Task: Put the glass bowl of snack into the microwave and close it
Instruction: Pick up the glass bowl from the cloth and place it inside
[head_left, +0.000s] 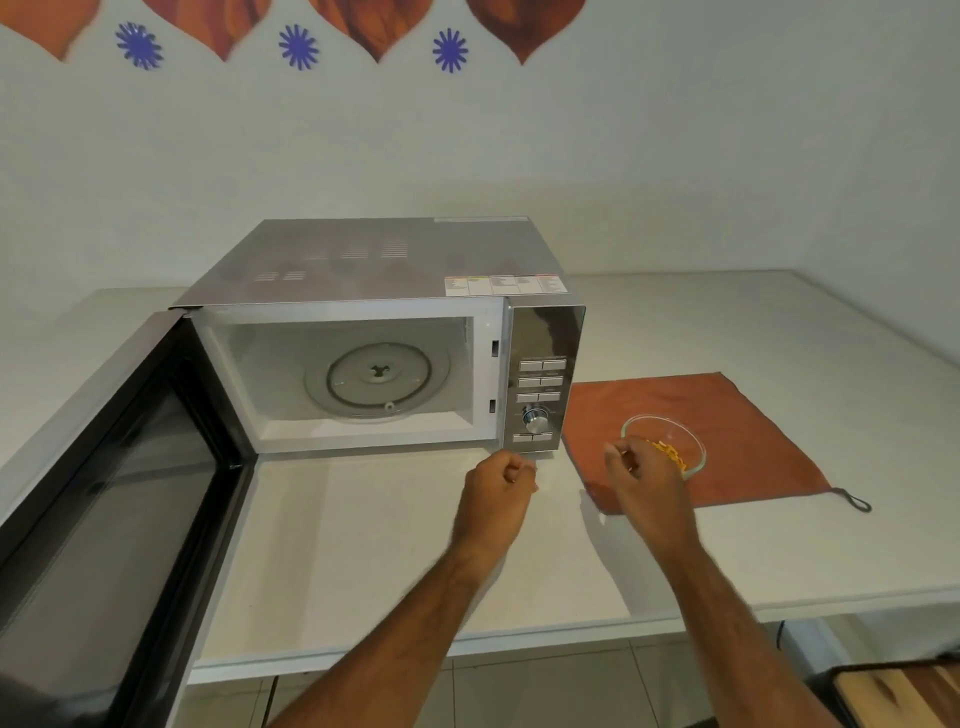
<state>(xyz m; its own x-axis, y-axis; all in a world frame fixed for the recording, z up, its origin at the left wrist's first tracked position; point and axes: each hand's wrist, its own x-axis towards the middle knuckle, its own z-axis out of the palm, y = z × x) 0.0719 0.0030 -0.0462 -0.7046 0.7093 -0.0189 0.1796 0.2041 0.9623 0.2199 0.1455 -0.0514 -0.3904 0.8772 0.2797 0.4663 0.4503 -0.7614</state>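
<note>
The microwave (384, 332) stands with its door (119, 499) swung wide. The bowl (670, 441) of snack sits on an orange cloth (737, 415) on the surface (389, 545). Both hands hover curled and empty: left hand (496, 486) near the microwave, right hand (641, 478) at the bowl's rim.

Microwave (363, 270): silver casing, white cavity, black-framed door (119, 499) with dark glass. Control panel (543, 374) mirror-grey. Cloth (727, 421): rust orange (dark loop at one corner). Glass bowl (670, 431) clear, snack (672, 454) yellow-orange. Counter (363, 545) white. Wall (519, 130) off-white with blue starbursts (450, 50) and brown-orange teardrop shapes (524, 21).
</note>
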